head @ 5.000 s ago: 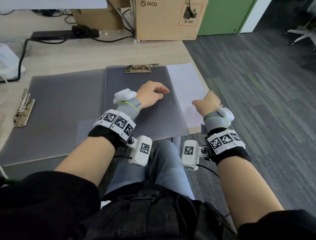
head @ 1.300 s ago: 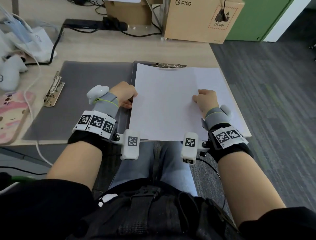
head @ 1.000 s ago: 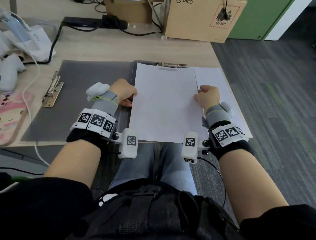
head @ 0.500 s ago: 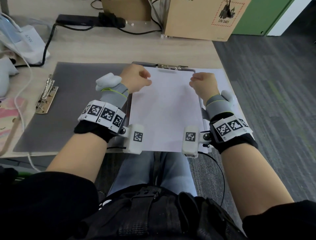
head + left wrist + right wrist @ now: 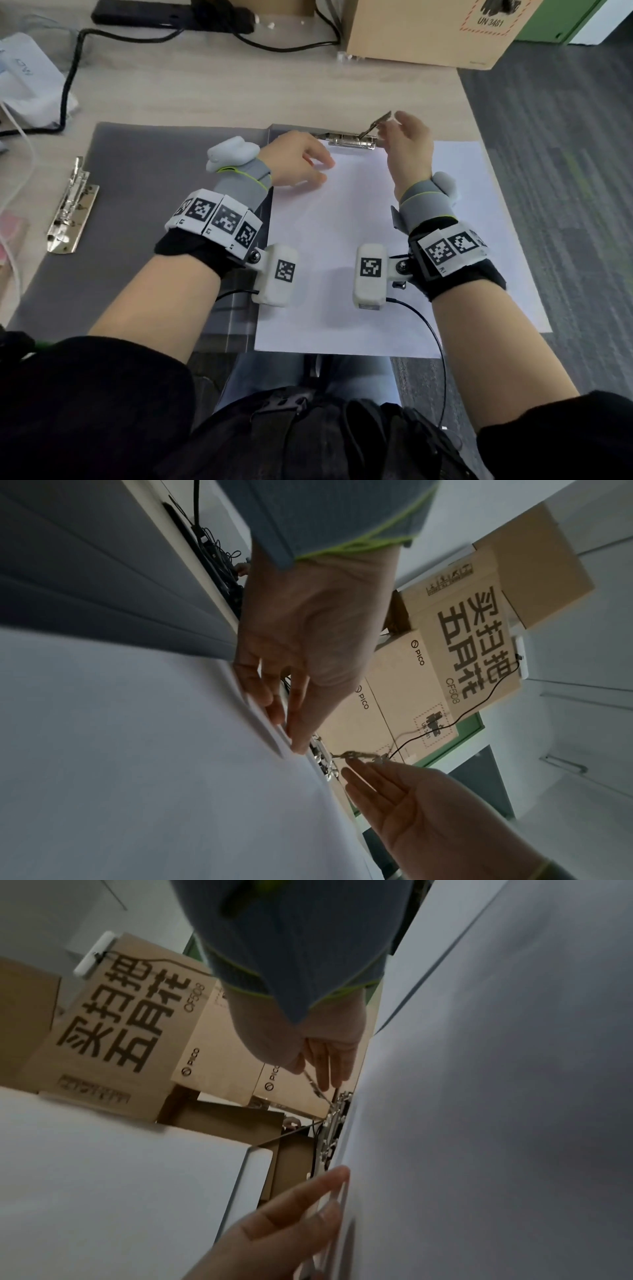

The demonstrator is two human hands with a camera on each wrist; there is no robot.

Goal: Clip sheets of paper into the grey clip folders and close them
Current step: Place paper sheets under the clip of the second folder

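Note:
A grey clip folder point(image 5: 164, 192) lies open on the desk. A white sheet of paper point(image 5: 335, 260) covers its right half, its top edge at the metal clip point(image 5: 352, 139). The clip's lever point(image 5: 376, 123) stands raised, pinched in my right hand point(image 5: 387, 128) between thumb and fingers; the right wrist view shows the lever point(image 5: 316, 1087) running down into the clip. My left hand point(image 5: 323, 171) presses straight fingers point(image 5: 294, 731) on the sheet's top left corner, next to the clip. A second metal clip point(image 5: 70, 205) lies flat on the folder's left flap.
More white paper point(image 5: 486, 212) sticks out from under the sheet on the right, reaching the desk's right edge. Cardboard boxes point(image 5: 428, 31) stand behind the folder, with a black power strip point(image 5: 171, 15) and cables at the back left. A white device point(image 5: 27, 78) sits far left.
Half a second ago both hands sat curled at the sheet's top edge. My right hand has since lifted the clip lever, and my left hand has flattened onto the paper.

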